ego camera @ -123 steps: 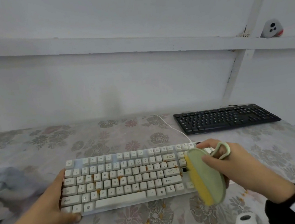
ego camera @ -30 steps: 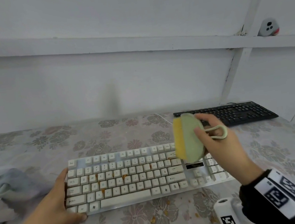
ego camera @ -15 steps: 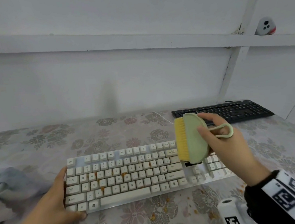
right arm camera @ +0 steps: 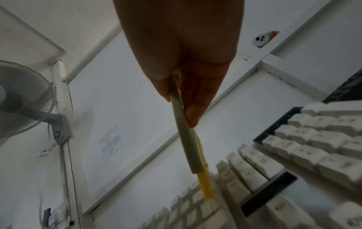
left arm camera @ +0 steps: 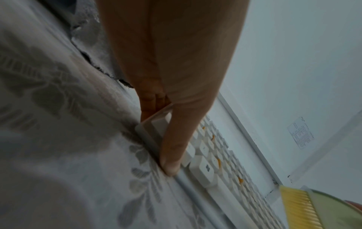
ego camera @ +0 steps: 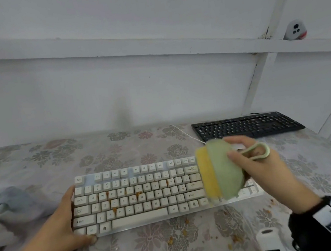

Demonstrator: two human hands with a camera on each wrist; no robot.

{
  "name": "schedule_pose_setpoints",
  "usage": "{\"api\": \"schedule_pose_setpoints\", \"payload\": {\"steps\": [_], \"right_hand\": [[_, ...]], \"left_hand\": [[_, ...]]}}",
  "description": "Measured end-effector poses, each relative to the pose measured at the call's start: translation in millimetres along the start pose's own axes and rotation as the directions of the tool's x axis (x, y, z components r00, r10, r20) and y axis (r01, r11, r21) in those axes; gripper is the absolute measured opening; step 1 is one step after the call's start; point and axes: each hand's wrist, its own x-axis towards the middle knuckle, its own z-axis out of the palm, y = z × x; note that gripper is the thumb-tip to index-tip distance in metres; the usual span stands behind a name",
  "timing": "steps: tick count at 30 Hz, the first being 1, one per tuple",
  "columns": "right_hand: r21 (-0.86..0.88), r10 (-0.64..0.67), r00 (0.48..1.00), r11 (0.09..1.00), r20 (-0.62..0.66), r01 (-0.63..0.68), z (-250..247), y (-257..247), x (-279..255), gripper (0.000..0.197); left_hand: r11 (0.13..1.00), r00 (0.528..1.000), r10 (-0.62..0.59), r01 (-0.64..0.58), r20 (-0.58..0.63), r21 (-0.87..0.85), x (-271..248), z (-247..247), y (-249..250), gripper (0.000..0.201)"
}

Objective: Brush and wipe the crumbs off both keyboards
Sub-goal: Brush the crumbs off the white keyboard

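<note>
A white keyboard (ego camera: 139, 192) lies on the flowered tablecloth, with orange crumbs (ego camera: 115, 210) between its keys. My left hand (ego camera: 68, 225) grips its left end, thumb (left arm camera: 172, 155) along the front edge. My right hand (ego camera: 254, 169) pinches a green brush (ego camera: 225, 172) with yellow bristles (ego camera: 207, 176); the bristles meet the keys by the enter column. In the right wrist view the brush (right arm camera: 186, 139) points down at the keys (right arm camera: 254, 167). A black keyboard (ego camera: 245, 126) lies at the back right.
A grey cloth (ego camera: 7, 209) is bunched at the left of the table. Loose crumbs (ego camera: 235, 239) lie on the tablecloth in front of the white keyboard. A white roll (ego camera: 270, 241) stands near the front right. The wall and a ledge run close behind.
Over the last second the brush has come down toward me along the right part of the white keyboard. My left hand has kept its grip on the left end.
</note>
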Motion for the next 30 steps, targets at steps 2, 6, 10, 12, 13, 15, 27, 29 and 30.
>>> {"api": "schedule_pose_setpoints", "payload": {"steps": [2, 6, 10, 12, 13, 15, 27, 29, 30], "right_hand": [[0.069, -0.035, 0.996, 0.997, -0.086, 0.041, 6, -1, 8, 0.024], [0.035, 0.017, 1.0, 0.999, -0.007, -0.017, 18, 8, 10, 0.022], [-0.001, 0.095, 0.986, 0.995, 0.138, -0.096, 23, 16, -6, 0.021], [-0.021, 0.123, 0.972, 0.992, 0.198, -0.121, 18, 13, -10, 0.02], [-0.02, 0.131, 0.967, 0.991, 0.22, -0.129, 14, 11, -8, 0.02], [0.026, 0.117, 0.971, 0.992, 0.209, -0.125, 6, 4, 0, 0.02], [0.111, 0.03, 0.998, 0.993, 0.05, -0.035, 31, 13, 15, 0.024], [0.074, 0.07, 0.989, 0.994, 0.131, -0.081, 32, 15, 9, 0.023], [0.055, 0.084, 0.981, 0.994, 0.175, -0.095, 31, 15, 6, 0.022]], "left_hand": [[1.0, 1.0, 0.014, -0.014, 0.0, -0.002, 0, 0, 2, 0.12], [0.999, 0.999, 0.039, -0.039, 0.021, -0.013, -1, -1, 4, 0.12], [0.999, 0.999, 0.019, -0.018, 0.032, -0.03, -1, -2, 2, 0.114], [0.999, 0.999, 0.023, -0.021, 0.04, -0.035, -1, -1, 2, 0.113], [0.999, 0.999, 0.03, -0.028, 0.046, -0.032, -1, -1, 3, 0.114], [0.999, 0.998, 0.041, -0.039, 0.051, -0.026, -1, -1, 4, 0.116], [0.998, 0.998, 0.054, -0.054, 0.027, 0.008, -3, 0, 11, 0.116], [0.999, 0.998, 0.053, -0.053, 0.019, 0.0, -3, 0, 12, 0.117], [0.999, 0.999, 0.051, -0.051, 0.017, -0.005, -3, -1, 11, 0.118]]}}
